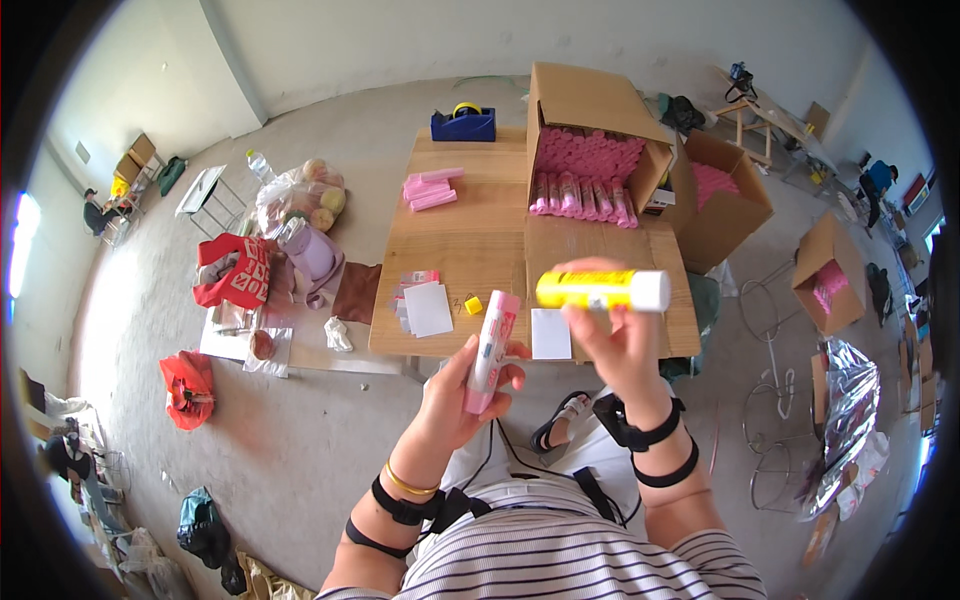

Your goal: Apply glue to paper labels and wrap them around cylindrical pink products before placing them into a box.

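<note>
My left hand (452, 390) is wrapped round a slim pink tube (491, 352), held tilted with its upper end over the table's front edge. My right hand (622, 345) grips a yellow glue stick (590, 290) with a white end, which lies level and points right. Between the hands and the table stands some height. A small yellow cap (473, 304) rests on the wooden table (450, 232). Left of it is a white card (429, 310) on top of other cards or labels. A white paper (551, 333) lies at the front edge, below the glue stick.
A blue tape dispenser (464, 125) stands at the far edge, with several pink tubes (432, 188) nearer. An opened cardboard box (600, 100) full of pink tubes sits at the back right; another box (735, 200) is beside it. Bags (235, 270) crowd a low bench on the left.
</note>
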Available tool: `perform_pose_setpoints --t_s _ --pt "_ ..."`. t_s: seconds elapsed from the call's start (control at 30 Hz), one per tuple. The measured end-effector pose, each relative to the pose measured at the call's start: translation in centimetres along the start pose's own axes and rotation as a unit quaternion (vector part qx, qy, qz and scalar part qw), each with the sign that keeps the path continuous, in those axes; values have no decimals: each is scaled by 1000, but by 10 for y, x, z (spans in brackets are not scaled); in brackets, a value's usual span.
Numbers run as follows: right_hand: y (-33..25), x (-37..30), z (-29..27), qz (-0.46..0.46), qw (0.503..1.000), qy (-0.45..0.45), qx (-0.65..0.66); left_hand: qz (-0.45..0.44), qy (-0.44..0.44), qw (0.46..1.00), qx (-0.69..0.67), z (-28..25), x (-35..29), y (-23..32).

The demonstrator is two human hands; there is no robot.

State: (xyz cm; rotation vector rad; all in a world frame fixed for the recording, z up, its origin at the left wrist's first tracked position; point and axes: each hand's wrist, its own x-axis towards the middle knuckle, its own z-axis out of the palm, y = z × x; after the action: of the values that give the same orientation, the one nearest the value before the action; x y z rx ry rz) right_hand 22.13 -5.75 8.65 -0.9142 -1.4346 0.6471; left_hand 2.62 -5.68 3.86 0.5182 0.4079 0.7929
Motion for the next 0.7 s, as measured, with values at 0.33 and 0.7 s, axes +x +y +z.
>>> perform_pose_setpoints --t_s 0.33,0.7 --pt "13 -34 36 -73 970 -183 -143 51 111 990 -64 -22 25 -13" --pt "238 -20 19 168 974 -15 -149 124 168 975 -70 -77 46 10"
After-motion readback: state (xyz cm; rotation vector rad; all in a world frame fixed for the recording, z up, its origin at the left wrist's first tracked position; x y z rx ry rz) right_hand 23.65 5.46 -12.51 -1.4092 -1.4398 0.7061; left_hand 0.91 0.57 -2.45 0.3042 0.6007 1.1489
